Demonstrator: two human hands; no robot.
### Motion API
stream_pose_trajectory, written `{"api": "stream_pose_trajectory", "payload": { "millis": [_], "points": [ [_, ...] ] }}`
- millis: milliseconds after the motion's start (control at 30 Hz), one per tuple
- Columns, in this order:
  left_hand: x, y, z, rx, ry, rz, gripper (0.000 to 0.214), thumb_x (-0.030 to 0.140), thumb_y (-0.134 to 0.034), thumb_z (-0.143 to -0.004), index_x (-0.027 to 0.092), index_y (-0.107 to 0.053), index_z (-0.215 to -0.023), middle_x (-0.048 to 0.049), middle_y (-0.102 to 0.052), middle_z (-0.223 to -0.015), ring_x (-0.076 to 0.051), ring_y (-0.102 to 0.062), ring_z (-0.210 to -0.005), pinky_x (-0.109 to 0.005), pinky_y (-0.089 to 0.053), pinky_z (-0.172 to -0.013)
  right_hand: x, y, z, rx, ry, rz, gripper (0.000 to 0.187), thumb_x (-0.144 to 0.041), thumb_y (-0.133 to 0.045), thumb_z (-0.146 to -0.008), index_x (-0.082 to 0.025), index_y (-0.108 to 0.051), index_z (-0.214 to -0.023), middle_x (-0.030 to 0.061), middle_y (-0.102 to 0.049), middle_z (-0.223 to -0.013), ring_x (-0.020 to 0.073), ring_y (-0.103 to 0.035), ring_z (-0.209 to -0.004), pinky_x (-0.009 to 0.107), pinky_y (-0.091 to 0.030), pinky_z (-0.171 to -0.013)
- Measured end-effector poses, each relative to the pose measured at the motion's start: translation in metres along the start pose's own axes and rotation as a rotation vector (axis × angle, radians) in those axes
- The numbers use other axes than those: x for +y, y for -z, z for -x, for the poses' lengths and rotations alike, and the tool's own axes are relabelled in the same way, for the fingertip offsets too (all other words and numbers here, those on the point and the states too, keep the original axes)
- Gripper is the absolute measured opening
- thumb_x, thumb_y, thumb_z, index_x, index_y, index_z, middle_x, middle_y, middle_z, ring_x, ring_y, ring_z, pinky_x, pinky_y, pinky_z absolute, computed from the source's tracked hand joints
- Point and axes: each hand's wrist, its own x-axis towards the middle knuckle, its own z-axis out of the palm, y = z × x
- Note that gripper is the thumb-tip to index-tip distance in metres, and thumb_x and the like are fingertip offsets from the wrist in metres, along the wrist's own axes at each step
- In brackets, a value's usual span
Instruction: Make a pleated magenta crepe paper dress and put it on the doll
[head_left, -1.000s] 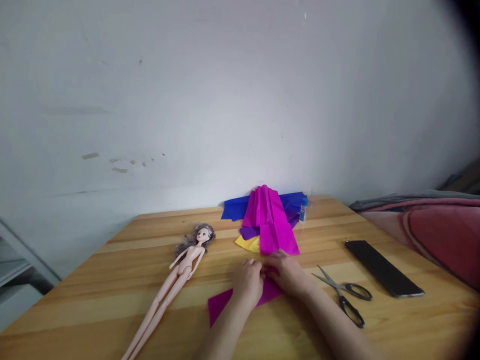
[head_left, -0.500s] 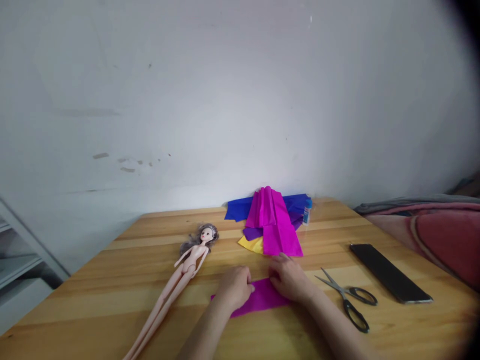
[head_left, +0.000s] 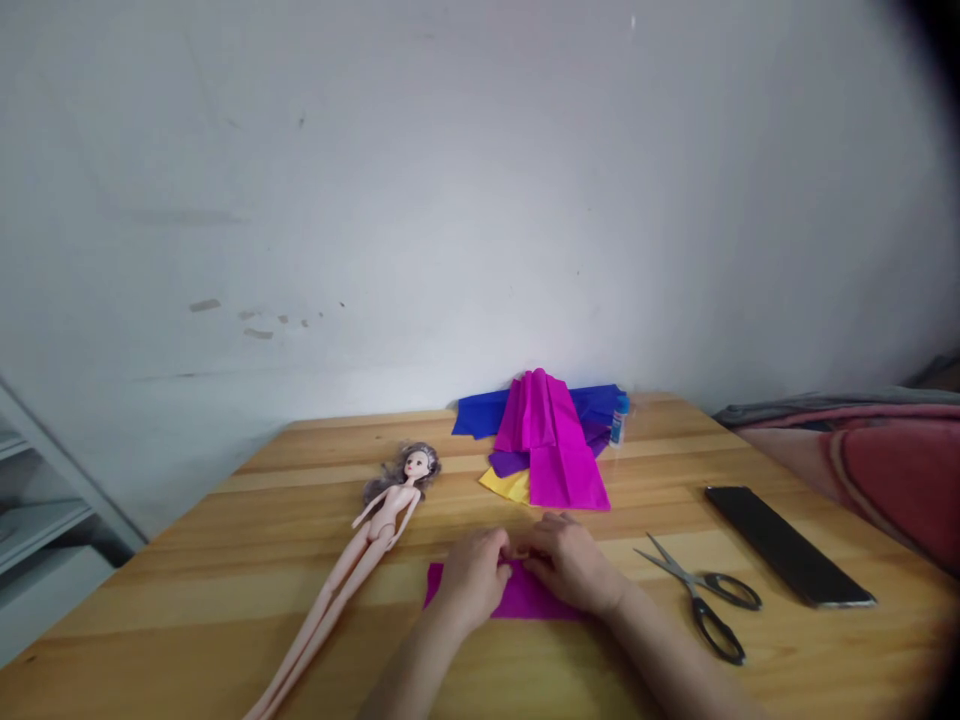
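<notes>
A small magenta paper sheet (head_left: 517,600) lies flat on the wooden table (head_left: 187,610) in front of me. My left hand (head_left: 474,583) and my right hand (head_left: 571,562) both rest on it, fingertips curled and pinching its far edge, close together. A bare doll (head_left: 360,555) with grey-brown hair lies face up to the left of my hands, head toward the wall.
A stack of magenta, blue, purple and yellow paper (head_left: 551,445) lies by the wall with a small glue bottle (head_left: 619,420) beside it. Black-handled scissors (head_left: 701,595) and a dark phone (head_left: 787,545) lie to the right. A red bed cover (head_left: 877,470) is beyond the table.
The magenta sheet was turned from slanted to lying square across the table. My hands spread apart along it, then came back together at its far edge.
</notes>
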Motion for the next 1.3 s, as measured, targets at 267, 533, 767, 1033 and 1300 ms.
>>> {"api": "stream_pose_trajectory", "payload": {
  "millis": [267,533,767,1033,1300],
  "points": [
    [-0.024,0.015,0.004,-0.043,0.037,0.044,0.012,0.019,-0.055,-0.075,0.022,-0.063,-0.084,-0.0002,-0.068,-0.086,-0.016,-0.059,-0.079,-0.024,-0.037,-0.067,0.002,-0.007,-0.002,0.004,-0.014,0.115,0.014,-0.02,-0.051,-0.084,-0.021,-0.063,-0.077,0.0023,-0.065,-0.079,0.0174,-0.054,-0.082,0.028,-0.034,-0.074],
    [-0.041,0.019,0.013,-0.025,0.018,0.14,0.017,0.023,-0.051,-0.077,0.021,-0.067,-0.083,-0.0014,-0.069,-0.088,-0.016,-0.059,-0.082,-0.023,-0.038,-0.07,-0.002,-0.009,-0.003,0.015,-0.011,0.107,0.015,-0.021,-0.049,-0.085,-0.02,-0.063,-0.079,0.0035,-0.064,-0.08,0.0182,-0.054,-0.083,0.029,-0.035,-0.074],
    [-0.035,0.003,0.01,0.011,-0.025,0.235,0.026,0.026,-0.046,-0.079,0.019,-0.07,-0.079,-0.0023,-0.07,-0.075,-0.016,-0.06,-0.069,-0.024,-0.038,-0.063,-0.003,-0.013,-0.006,0.009,0.03,0.087,0.012,-0.024,-0.052,-0.085,-0.021,-0.063,-0.081,0.0028,-0.064,-0.081,0.0182,-0.052,-0.084,0.028,-0.035,-0.076],
    [-0.047,0.018,0.02,0.023,0.043,0.374,0.033,0.024,-0.041,-0.083,0.022,-0.068,-0.101,-0.0023,-0.069,-0.108,-0.017,-0.06,-0.1,-0.025,-0.04,-0.09,0.001,-0.015,-0.005,0.008,0.021,0.094,0.015,-0.024,-0.051,-0.088,-0.021,-0.063,-0.08,0.0036,-0.064,-0.082,0.0185,-0.053,-0.084,0.029,-0.036,-0.076],
    [-0.048,0.023,0.024,-0.026,0.066,0.358,0.02,0.027,-0.055,-0.075,0.02,-0.066,-0.09,-0.0008,-0.069,-0.087,-0.016,-0.061,-0.08,-0.023,-0.044,-0.072,0.0,-0.016,-0.004,0.024,0.03,0.11,0.015,-0.022,-0.051,-0.087,-0.02,-0.063,-0.079,0.0027,-0.063,-0.081,0.0179,-0.053,-0.083,0.029,-0.037,-0.075]
  ]
}}
